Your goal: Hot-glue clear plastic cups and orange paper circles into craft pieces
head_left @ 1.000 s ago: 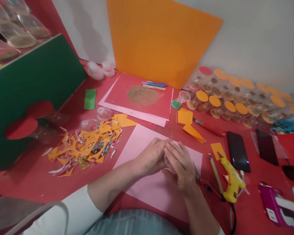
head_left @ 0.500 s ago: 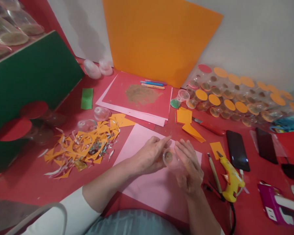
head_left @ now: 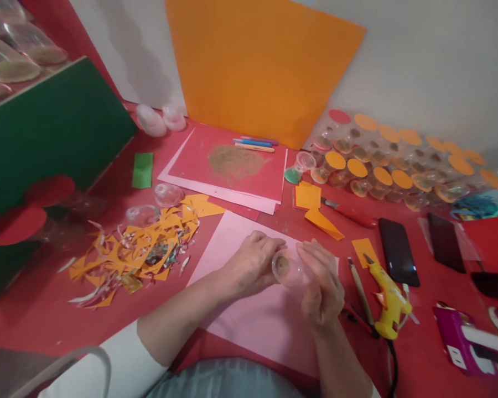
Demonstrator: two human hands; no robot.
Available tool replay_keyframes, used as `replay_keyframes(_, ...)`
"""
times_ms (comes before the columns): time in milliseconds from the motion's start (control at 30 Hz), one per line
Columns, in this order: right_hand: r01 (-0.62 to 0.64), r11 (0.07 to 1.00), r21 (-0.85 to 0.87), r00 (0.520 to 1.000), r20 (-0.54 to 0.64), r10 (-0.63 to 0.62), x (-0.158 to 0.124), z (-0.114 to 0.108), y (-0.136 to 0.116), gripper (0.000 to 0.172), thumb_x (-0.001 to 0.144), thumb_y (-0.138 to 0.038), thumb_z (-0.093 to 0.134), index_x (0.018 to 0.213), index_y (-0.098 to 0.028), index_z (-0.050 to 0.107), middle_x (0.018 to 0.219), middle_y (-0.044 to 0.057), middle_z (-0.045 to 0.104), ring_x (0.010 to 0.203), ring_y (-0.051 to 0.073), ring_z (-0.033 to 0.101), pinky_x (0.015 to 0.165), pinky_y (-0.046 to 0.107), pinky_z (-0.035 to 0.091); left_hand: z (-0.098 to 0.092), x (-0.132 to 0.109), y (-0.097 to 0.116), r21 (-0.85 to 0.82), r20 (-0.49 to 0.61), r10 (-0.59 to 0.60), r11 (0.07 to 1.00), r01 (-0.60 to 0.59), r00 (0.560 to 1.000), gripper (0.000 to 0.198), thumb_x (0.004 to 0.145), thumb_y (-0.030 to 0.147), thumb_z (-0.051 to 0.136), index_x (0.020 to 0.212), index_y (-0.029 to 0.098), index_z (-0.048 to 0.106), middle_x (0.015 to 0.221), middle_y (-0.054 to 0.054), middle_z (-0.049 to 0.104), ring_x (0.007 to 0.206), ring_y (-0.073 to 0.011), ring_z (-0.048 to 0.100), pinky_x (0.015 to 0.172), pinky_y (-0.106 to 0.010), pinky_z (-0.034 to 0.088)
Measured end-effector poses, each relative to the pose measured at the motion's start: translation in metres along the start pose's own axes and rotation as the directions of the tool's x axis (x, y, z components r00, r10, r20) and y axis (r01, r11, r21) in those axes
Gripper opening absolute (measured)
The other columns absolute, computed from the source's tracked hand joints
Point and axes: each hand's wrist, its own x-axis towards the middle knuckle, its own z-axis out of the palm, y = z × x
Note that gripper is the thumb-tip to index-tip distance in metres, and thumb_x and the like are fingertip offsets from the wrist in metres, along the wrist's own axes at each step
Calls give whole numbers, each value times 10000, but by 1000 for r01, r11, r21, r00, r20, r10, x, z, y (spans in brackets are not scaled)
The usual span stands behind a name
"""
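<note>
Both my hands hold a small clear plastic cup above a pink paper sheet. The cup lies on its side with brownish grains in its bottom. My left hand curls round the cup's left side, fingers closed on it. My right hand wraps round its right side. A yellow glue gun lies just right of my right hand, beside a pencil.
Orange paper scraps are heaped at left. A red sheet with a pile of brown grains lies behind, with pens. Rows of capped cups, two phones, a red-handled knife, a green board and an orange sheet surround the work spot.
My hands were clasped together over the cup. They have parted a little and tipped it, so its open mouth and grains now show.
</note>
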Motion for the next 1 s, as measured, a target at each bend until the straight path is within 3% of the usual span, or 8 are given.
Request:
replay_keyframes(433,-30,1000,4,1000,-7,30,0,1,2,405,1091,-304,329,1361,-208,615,1106,104,755,1063,268,717,934,521,594,0,1,1,23,25,-45,999,45,999,216,900,348,655,1044,197,594,1022,-79,727,850,-221,586,892,-412,454)
replay_keyframes(733,-39,999,-1,999,-25,39,0,2,1,391,1087,-289,342,1345,-206,624,1105,102,753,1067,257,710,958,506,583,0,1,4,58,-14,-90,994,90,996,202,881,331,707,994,204,598,918,-48,704,887,-235,579,857,-382,464)
replay_keyframes(900,-60,998,15,989,-138,61,-2,2,0,381,1073,-254,367,1343,-208,632,1108,101,743,1074,266,700,920,490,592,-4,0,2,139,-56,-58,988,65,997,174,866,244,694,1022,200,631,1053,-90,663,983,-258,577,882,-401,481)
replay_keyframes(1000,-130,990,60,959,-244,141,-7,4,1,369,1059,-232,384,1312,-211,652,1113,105,736,1077,266,689,880,464,598,-8,2,2,177,-69,-69,981,80,995,180,866,260,696,1034,202,666,1014,-95,640,940,-258,574,829,-389,497)
